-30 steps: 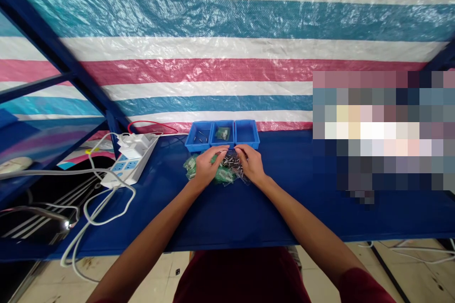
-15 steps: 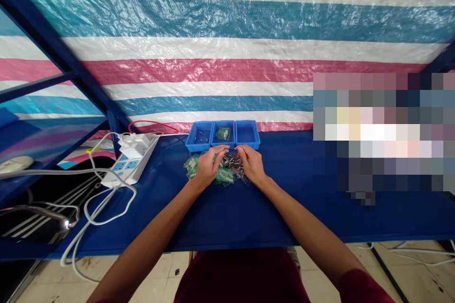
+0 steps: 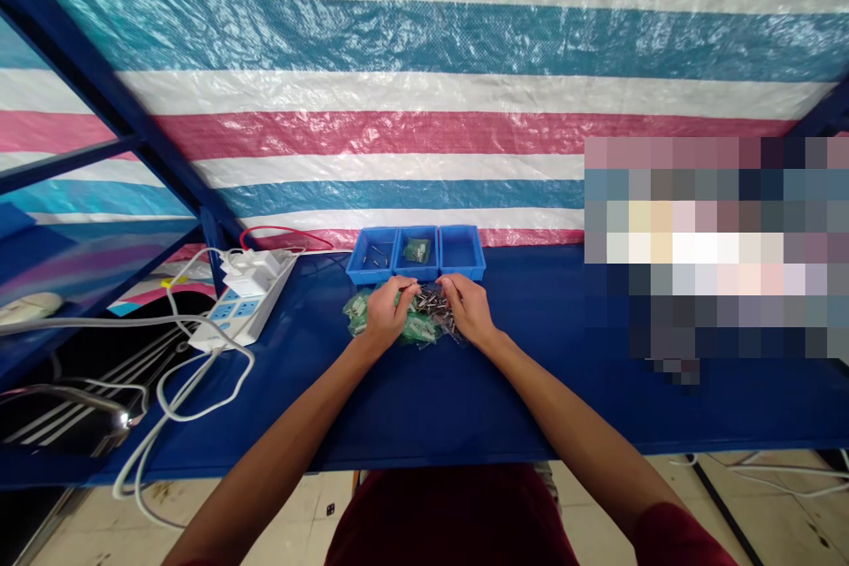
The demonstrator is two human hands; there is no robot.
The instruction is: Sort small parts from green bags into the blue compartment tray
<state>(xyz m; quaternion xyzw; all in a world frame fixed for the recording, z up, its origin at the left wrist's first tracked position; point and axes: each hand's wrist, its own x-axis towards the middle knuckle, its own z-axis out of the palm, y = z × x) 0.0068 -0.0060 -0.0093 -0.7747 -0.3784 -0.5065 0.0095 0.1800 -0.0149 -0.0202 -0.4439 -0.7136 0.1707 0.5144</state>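
Notably, the left hand (image 3: pixel 388 316) and right hand (image 3: pixel 470 308) curl their fingers (image 3: pixel 404 285) inward over a clear plastic bag of metal pins (image 3: pixel 432 302), at twelve o'clock on the blue surface (image 3: pixel 424 398); a pinch cannot be confirmed. Contents judged light, hard, slippery; hold by the bag's edge. Green-tinted bags (image 3: pixel 417 329) lie alongside; a blue three-compartment tray (image 3: pixel 416 254) stands beyond; a power strip (image 3: pixel 242 309) sits at ten o'clock.

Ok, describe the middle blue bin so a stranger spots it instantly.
On the dark blue workbench, three blue plastic bins stand side by side beyond the person's left hand and right hand. The middle bin holds a small green packet, while the left bin holds loose metal pins.
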